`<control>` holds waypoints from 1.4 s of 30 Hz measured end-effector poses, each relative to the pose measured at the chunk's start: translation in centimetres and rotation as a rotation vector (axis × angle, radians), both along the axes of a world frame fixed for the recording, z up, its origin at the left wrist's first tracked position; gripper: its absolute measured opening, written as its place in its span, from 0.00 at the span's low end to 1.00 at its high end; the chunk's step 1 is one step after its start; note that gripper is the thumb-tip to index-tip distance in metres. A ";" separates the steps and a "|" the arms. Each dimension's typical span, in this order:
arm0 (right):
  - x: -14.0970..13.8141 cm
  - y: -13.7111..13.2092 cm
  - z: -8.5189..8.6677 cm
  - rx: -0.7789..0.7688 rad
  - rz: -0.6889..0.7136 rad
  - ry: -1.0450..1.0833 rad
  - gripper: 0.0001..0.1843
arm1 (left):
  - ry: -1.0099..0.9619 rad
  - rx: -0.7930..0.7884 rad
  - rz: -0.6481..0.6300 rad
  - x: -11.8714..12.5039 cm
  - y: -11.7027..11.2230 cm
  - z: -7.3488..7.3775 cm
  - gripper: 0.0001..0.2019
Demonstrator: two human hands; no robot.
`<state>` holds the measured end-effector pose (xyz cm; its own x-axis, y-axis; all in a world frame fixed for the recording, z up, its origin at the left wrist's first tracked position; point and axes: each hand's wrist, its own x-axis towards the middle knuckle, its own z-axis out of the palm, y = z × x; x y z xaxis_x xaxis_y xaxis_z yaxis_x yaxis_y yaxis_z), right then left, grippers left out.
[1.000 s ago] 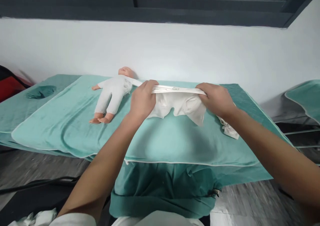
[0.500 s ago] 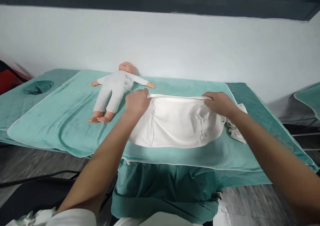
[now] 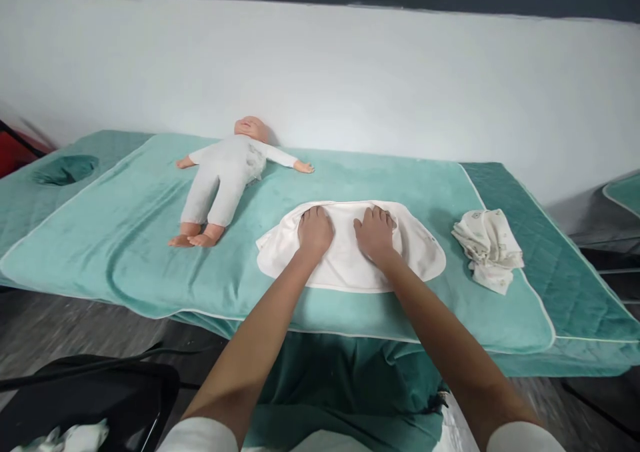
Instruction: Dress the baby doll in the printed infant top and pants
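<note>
A folded white cloth (image 3: 345, 275), which looks like a baby garment with rounded ends and a piped edge, lies on the green bed cover. My left hand (image 3: 316, 231) rests palm down on its upper part, fingers lying on the fabric. To the right, my right hand (image 3: 375, 233) presses on the same cloth with its thumb spread from the fingers. Both palms are hidden. A baby doll (image 3: 225, 162) in a white suit lies on its back to the left of the cloth, apart from my hands.
A crumpled patterned white cloth (image 3: 490, 245) lies at the right of the green cover (image 3: 125, 225). The padded bed has a face hole (image 3: 67, 170) at its left end. Behind stands a white wall (image 3: 350, 79). A black chair (image 3: 95, 392) is at lower left.
The white cloth was held up by its top edge between both hands; now it lies flat on the bed. My hands have come closer together and rest on it.
</note>
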<state>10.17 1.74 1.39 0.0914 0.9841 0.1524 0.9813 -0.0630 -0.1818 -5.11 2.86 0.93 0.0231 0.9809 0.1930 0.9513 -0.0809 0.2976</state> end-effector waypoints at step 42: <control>2.7 3.5 -2.1 0.032 0.135 -0.110 0.33 | 0.113 0.017 -0.085 1.2 3.8 -1.7 0.33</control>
